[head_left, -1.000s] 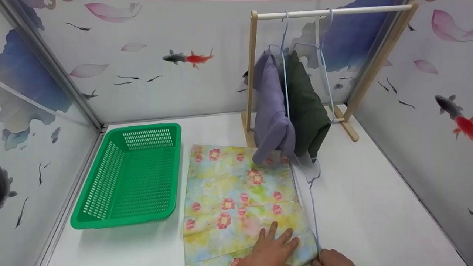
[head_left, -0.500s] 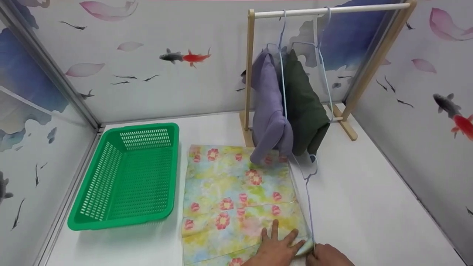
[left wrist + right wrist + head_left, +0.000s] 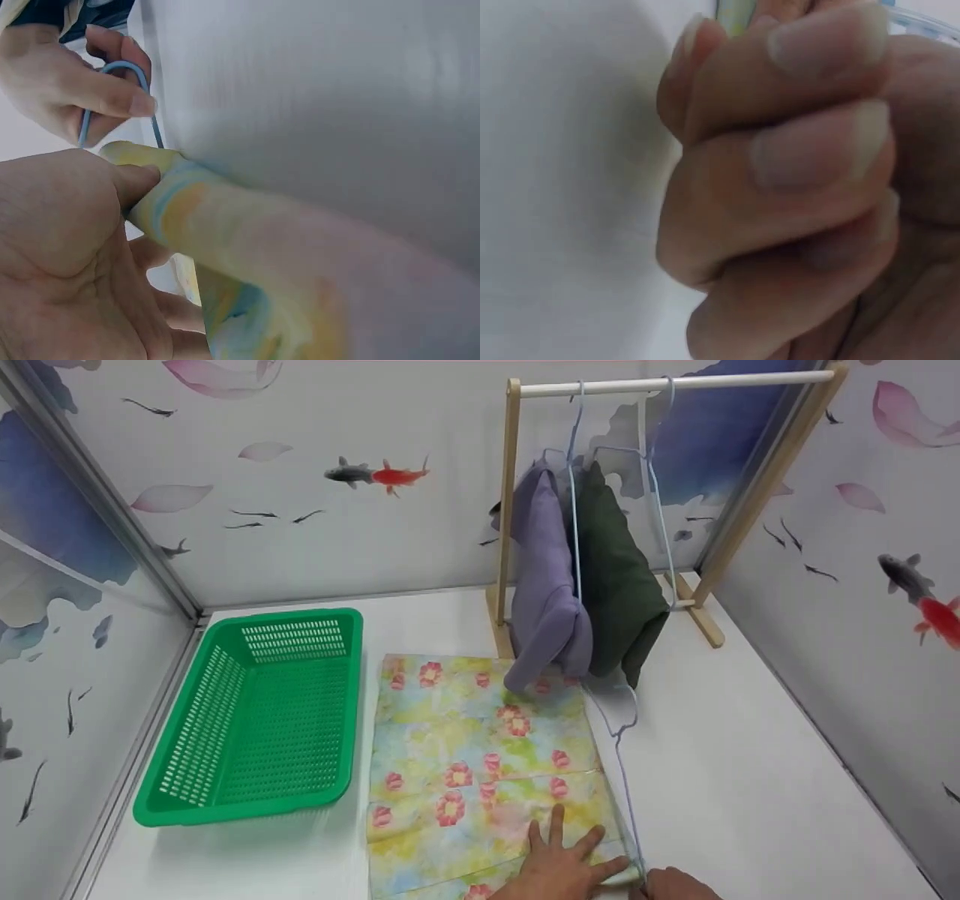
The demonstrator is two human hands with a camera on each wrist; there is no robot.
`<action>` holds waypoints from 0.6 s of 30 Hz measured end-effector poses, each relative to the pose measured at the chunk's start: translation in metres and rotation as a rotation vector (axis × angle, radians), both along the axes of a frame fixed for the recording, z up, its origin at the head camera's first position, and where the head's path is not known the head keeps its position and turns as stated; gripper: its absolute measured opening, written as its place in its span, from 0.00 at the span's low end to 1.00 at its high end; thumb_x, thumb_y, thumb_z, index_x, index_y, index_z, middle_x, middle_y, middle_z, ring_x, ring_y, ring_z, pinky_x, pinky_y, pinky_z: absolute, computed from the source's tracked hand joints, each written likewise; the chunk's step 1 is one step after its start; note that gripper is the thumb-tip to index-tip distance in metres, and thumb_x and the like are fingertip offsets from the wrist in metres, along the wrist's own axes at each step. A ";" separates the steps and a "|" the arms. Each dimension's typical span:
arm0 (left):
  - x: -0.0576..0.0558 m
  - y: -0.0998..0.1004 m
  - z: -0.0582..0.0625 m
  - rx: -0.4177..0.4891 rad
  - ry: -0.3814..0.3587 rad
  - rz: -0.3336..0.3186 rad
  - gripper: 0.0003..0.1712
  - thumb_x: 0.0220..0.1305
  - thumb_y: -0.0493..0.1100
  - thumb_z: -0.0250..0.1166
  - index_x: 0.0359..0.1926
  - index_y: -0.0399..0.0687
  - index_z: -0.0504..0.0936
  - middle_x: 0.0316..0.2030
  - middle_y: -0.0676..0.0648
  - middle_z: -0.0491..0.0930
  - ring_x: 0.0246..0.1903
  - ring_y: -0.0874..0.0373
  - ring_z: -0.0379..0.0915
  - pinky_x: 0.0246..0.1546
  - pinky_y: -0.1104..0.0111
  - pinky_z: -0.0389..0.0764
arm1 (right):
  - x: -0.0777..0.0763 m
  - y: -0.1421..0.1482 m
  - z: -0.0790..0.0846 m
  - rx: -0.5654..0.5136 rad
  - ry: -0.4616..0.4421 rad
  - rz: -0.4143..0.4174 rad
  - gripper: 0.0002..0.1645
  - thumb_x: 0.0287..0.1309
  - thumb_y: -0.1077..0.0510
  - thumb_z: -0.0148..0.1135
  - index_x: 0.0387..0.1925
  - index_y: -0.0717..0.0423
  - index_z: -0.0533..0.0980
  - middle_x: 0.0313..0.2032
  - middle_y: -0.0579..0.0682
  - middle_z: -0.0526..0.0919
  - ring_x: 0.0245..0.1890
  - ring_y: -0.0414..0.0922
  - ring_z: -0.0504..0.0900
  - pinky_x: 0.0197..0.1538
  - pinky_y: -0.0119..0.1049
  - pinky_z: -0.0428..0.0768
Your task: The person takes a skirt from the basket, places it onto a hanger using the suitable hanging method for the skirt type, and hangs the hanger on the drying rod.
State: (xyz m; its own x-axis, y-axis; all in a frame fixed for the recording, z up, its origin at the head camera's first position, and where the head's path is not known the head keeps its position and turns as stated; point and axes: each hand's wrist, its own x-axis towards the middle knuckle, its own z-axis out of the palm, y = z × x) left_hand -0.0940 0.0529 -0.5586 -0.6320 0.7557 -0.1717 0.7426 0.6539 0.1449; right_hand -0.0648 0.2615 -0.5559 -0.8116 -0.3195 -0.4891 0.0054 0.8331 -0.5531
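A flower-printed cloth (image 3: 450,742) with crease lines lies flat on the white table. My left hand (image 3: 559,862) rests on its near right part with fingers spread. In the left wrist view, the left thumb (image 3: 141,181) touches the cloth's rolled edge. A thin lilac-blue clothes hanger (image 3: 623,769) lies along the cloth's right side, its far end near the hanging clothes. My right hand (image 3: 675,883) grips the hanger's near end, beside the cloth's corner; a blue wire loop shows between its fingers in the left wrist view. Curled right fingers (image 3: 780,180) fill the right wrist view.
A green perforated basket (image 3: 292,720) stands at the left. Behind the cloth is a wooden rack (image 3: 508,510) with a white rail (image 3: 720,382). A purple garment (image 3: 544,562) and a dark green one (image 3: 619,577) hang there; the purple sleeve overlaps the cloth's far right corner.
The hanger shifted slightly left and now lies closer along the cloth's edge, its near end still in my right hand. The left hand stays spread, its thumb now reaching farther toward the cloth's right edge.
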 end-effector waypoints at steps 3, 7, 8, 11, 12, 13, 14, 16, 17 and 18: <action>-0.001 0.000 0.000 -0.028 -0.014 -0.018 0.36 0.58 0.72 0.45 0.67 0.85 0.47 0.68 0.56 0.49 0.62 0.30 0.44 0.44 0.40 0.67 | -0.002 -0.006 0.002 0.001 -0.022 -0.052 0.19 0.49 0.55 0.56 0.07 0.52 0.70 0.05 0.38 0.61 0.08 0.36 0.57 0.13 0.28 0.58; -0.002 0.001 0.002 -0.075 -0.031 -0.030 0.36 0.57 0.73 0.44 0.66 0.86 0.44 0.69 0.57 0.47 0.63 0.31 0.43 0.46 0.41 0.66 | -0.008 -0.010 0.008 0.048 -0.046 -0.078 0.20 0.52 0.56 0.55 0.07 0.51 0.69 0.05 0.39 0.61 0.08 0.36 0.57 0.13 0.28 0.57; -0.002 0.001 0.002 -0.073 -0.034 -0.029 0.36 0.57 0.73 0.45 0.66 0.86 0.44 0.69 0.57 0.47 0.63 0.31 0.43 0.46 0.41 0.66 | -0.010 -0.010 0.009 0.055 -0.046 -0.076 0.20 0.52 0.56 0.55 0.07 0.51 0.69 0.05 0.39 0.61 0.08 0.36 0.57 0.13 0.28 0.57; -0.002 0.000 0.004 -0.046 -0.054 -0.021 0.34 0.59 0.71 0.45 0.66 0.86 0.46 0.69 0.57 0.47 0.63 0.30 0.42 0.46 0.41 0.66 | -0.011 -0.009 0.009 0.047 -0.034 -0.059 0.21 0.52 0.57 0.55 0.06 0.50 0.68 0.05 0.39 0.60 0.07 0.36 0.56 0.13 0.29 0.56; -0.003 -0.001 0.004 -0.031 -0.070 -0.019 0.34 0.59 0.70 0.46 0.66 0.87 0.46 0.69 0.57 0.47 0.63 0.30 0.42 0.46 0.40 0.66 | -0.011 -0.008 0.008 0.039 -0.020 -0.054 0.21 0.52 0.57 0.55 0.06 0.50 0.67 0.04 0.38 0.60 0.07 0.36 0.56 0.13 0.29 0.55; -0.003 -0.002 0.005 -0.019 -0.086 -0.017 0.34 0.59 0.71 0.46 0.66 0.87 0.46 0.69 0.57 0.47 0.63 0.30 0.41 0.46 0.39 0.65 | -0.010 -0.008 0.007 0.036 -0.005 -0.053 0.21 0.51 0.58 0.55 0.05 0.49 0.66 0.04 0.38 0.59 0.07 0.36 0.55 0.13 0.29 0.55; -0.003 -0.002 0.005 -0.012 -0.098 -0.019 0.35 0.58 0.71 0.46 0.65 0.87 0.46 0.69 0.57 0.46 0.63 0.29 0.41 0.46 0.39 0.65 | -0.008 -0.008 0.006 0.036 0.011 -0.053 0.21 0.49 0.58 0.55 0.05 0.48 0.65 0.04 0.38 0.59 0.07 0.36 0.55 0.13 0.29 0.55; -0.004 -0.003 0.005 -0.004 -0.118 -0.027 0.35 0.57 0.72 0.47 0.65 0.88 0.46 0.69 0.57 0.46 0.63 0.29 0.40 0.45 0.38 0.65 | -0.005 -0.009 0.004 0.055 0.036 -0.061 0.20 0.47 0.58 0.56 0.05 0.48 0.64 0.04 0.38 0.58 0.08 0.36 0.54 0.13 0.29 0.55; -0.005 -0.002 0.005 -0.009 -0.123 -0.033 0.36 0.56 0.73 0.47 0.65 0.88 0.46 0.69 0.56 0.46 0.63 0.29 0.40 0.45 0.38 0.65 | -0.004 -0.009 0.004 0.066 0.046 -0.065 0.20 0.45 0.58 0.57 0.04 0.47 0.63 0.04 0.38 0.58 0.08 0.37 0.54 0.13 0.29 0.55; -0.005 -0.002 0.005 -0.021 -0.121 -0.039 0.37 0.55 0.74 0.47 0.65 0.88 0.46 0.69 0.57 0.45 0.63 0.29 0.39 0.45 0.38 0.65 | -0.002 -0.010 0.004 0.078 0.051 -0.072 0.20 0.43 0.58 0.58 0.04 0.48 0.63 0.04 0.38 0.58 0.08 0.37 0.54 0.13 0.30 0.55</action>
